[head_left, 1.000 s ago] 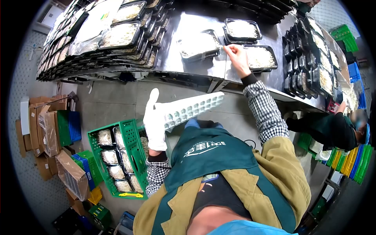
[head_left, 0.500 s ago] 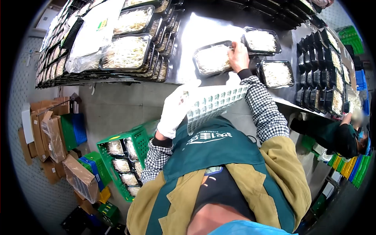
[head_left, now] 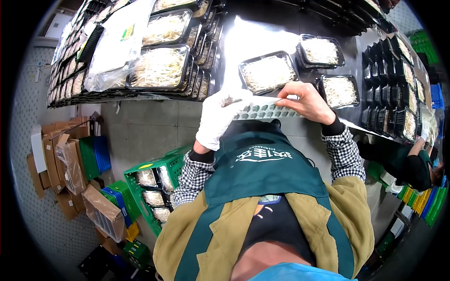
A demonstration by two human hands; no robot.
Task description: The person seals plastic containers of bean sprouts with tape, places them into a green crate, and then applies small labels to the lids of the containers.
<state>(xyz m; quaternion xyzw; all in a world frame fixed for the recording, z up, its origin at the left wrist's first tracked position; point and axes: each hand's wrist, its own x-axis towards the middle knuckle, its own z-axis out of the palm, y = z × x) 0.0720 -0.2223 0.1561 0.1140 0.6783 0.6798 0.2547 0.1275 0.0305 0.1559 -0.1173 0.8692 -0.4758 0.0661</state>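
Note:
My left hand (head_left: 216,117), in a white glove, grips one end of a sheet of labels (head_left: 268,112) in front of my apron. My bare right hand (head_left: 307,102) is closed in a pinch at the sheet's upper right edge; whether a single label has come loose between the fingertips I cannot make out. Just beyond the sheet, a black tray of bean sprouts (head_left: 268,72) lies on the metal table (head_left: 234,47). To its right sit a second sprout tray (head_left: 321,50) and a third tray (head_left: 339,91), nearer the table's edge.
Tall stacks of sprout trays (head_left: 159,68) stand at the left, with a plastic bag (head_left: 110,51) on them. More stacked trays (head_left: 386,89) are at the right, where another person (head_left: 412,159) works. A green crate (head_left: 140,187) with trays stands below left, near cardboard boxes (head_left: 70,164).
My right hand has let go of the sprout tray and come back to the sheet's edge. The sheet has tipped flatter, and my left hand still holds it.

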